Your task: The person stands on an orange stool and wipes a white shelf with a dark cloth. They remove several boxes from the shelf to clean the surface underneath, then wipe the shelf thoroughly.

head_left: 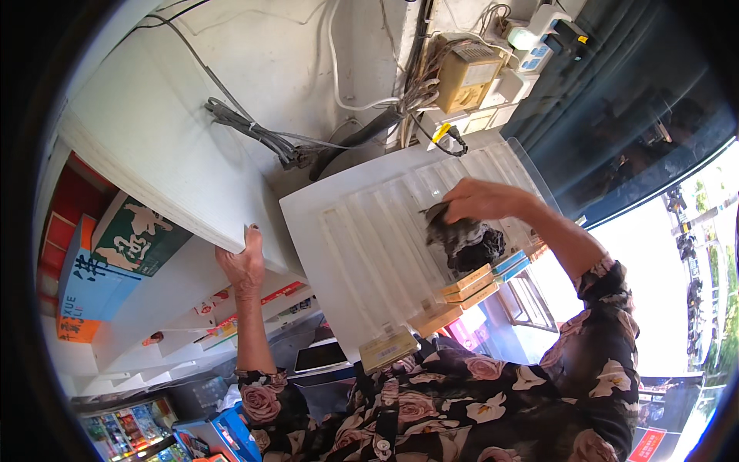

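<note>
My right hand [482, 200] grips a dark, dirty cloth [459, 231] over a clear plastic rack [381, 242] with long raised ridges. The cloth is blurred, and its dark lower part hangs beside the small boxes. My left hand [245, 263] holds the front edge of a white shelf board [173, 173], with the thumb on top. Along the rack's near edge sit several flat cartons, among them a yellowish carton [389, 349], orange cartons [470, 287] and a blue carton [511, 265].
Bundled grey cables [254, 127] lie against the wall behind the shelf. A beige electrical box [470, 75] and a power strip [531, 52] are mounted at the back. Dark glass [629, 115] stands at right. A green box [138, 237] and a blue box [95, 283] stand below the shelf.
</note>
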Demonstrator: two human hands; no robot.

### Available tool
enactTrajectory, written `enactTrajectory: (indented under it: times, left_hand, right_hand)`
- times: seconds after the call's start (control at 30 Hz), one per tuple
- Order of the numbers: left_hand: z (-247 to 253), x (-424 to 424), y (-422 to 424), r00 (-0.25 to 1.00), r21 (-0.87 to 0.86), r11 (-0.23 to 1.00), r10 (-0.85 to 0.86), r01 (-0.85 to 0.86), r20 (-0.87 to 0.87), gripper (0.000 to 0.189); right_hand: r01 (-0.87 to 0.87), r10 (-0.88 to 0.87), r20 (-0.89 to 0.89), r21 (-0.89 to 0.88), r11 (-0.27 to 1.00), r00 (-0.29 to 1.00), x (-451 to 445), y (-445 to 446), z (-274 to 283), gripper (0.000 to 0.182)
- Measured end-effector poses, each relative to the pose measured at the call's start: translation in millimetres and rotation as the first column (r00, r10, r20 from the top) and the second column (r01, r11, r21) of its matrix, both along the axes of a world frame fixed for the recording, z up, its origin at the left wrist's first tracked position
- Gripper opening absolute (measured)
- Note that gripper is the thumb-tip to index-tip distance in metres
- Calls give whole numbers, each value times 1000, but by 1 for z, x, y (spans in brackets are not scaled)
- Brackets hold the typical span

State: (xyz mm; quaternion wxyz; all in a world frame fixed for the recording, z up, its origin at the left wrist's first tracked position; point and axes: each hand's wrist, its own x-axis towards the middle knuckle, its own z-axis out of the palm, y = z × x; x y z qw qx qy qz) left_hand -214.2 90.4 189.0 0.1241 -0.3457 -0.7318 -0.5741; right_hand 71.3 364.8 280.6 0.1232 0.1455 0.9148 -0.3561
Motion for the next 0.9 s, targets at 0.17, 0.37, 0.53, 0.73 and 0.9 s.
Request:
enactTrajectory:
  times: [0.17, 0.37, 0.53, 0.73, 0.9]
  left_hand:
    - [0, 12, 14, 994, 100, 994, -56, 47, 96, 17]
    - [2, 8, 12, 998, 41, 997, -64, 63, 11, 18]
    - [0, 7, 6, 993, 76, 994, -83, 77, 80, 23]
    - [4, 7, 12, 998, 126, 990, -57, 60, -28, 27]
    - [2, 7, 4, 995, 48, 997, -64, 60, 76, 27]
  right_hand:
    - [175, -398, -223, -639, 749, 890, 40, 32, 46, 27]
    - [465, -564, -122, -439, 769, 817, 42, 31, 46, 20]
    - [128, -489, -305, -731, 670, 817, 33, 14, 92, 30]
    - [380, -536, -230, -489, 785, 812, 52, 37, 55, 34]
    - [82, -558, -381, -769, 634, 738, 57, 26, 96, 28]
